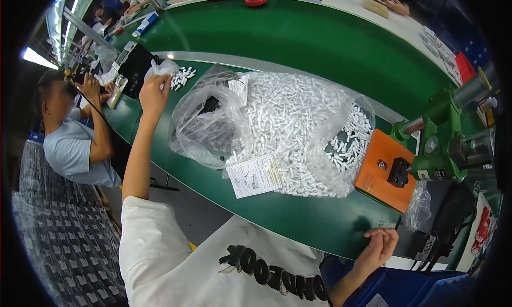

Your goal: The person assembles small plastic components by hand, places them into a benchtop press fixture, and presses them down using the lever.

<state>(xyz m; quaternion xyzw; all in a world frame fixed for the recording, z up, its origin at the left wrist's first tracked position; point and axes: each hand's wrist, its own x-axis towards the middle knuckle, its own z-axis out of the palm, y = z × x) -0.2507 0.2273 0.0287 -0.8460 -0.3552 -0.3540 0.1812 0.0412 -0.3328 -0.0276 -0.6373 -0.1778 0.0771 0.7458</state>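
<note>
My left hand (154, 96) reaches out to the far left with its fingers closed together. It is at a small white plastic bag (162, 68) and a loose pile of small white parts (183, 78). What it pinches, if anything, is too small to make out. My right hand (377, 247) hovers by the near table edge, fingers curled in; anything inside them is hidden. Between the hands lies a large clear plastic bag (213, 139) full of small white cylindrical parts (293, 120). More of these parts (354, 134) spill from its right end.
A green press (440, 136) with an orange base plate (381, 171) stands at the right of the green table (213, 187). A printed paper label (254, 176) lies against the big bag. At left, a co-worker (77, 142) sits near a black case (136, 67).
</note>
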